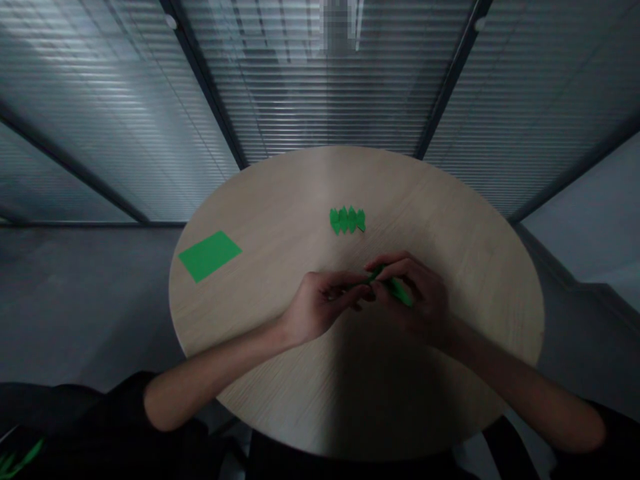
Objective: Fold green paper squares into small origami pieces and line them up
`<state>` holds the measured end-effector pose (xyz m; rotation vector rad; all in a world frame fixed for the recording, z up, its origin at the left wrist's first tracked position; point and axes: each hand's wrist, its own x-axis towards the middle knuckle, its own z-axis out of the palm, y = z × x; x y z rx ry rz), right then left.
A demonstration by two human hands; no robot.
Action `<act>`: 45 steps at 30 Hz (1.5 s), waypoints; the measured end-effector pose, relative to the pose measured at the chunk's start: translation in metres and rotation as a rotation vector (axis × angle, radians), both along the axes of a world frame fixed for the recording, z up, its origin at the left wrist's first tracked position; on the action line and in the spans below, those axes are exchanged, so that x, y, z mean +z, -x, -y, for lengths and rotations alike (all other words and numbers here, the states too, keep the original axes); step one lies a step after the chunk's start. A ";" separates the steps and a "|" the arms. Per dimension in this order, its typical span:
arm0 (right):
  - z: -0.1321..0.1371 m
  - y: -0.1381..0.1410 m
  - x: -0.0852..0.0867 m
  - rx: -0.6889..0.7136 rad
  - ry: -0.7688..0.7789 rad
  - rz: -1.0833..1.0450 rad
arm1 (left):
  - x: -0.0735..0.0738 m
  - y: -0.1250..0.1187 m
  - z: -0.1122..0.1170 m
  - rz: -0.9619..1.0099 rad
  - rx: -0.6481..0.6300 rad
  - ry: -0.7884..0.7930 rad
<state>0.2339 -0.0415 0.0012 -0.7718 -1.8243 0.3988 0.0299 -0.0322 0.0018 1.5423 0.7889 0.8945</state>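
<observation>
Head view: a green paper strip [397,290] pinched in my fingers.
My left hand [323,305] and right hand [417,297] meet on it above the round bench [280,220]; a folded green paper row [347,220] and green sheet [210,256] lie beyond.

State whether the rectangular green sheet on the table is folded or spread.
Spread: the green sheet lies flat as one plain rectangle on the round wooden table, no folds showing.

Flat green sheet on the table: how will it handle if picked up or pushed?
The green sheet looks like thin paper, so it's probably light and floppy, likely to droop if lifted by one edge. Lying flat on the smooth round tabletop, it would probably slide when pushed, not roll. With so little edge raised, pinching it up may be fiddly.
</observation>
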 end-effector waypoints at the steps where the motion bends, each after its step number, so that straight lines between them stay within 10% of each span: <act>1: 0.000 0.001 0.001 -0.002 0.008 -0.003 | 0.000 0.000 0.000 -0.005 -0.002 -0.002; 45: -0.001 -0.001 -0.003 0.037 0.053 0.043 | 0.000 0.002 -0.001 -0.009 -0.058 0.000</act>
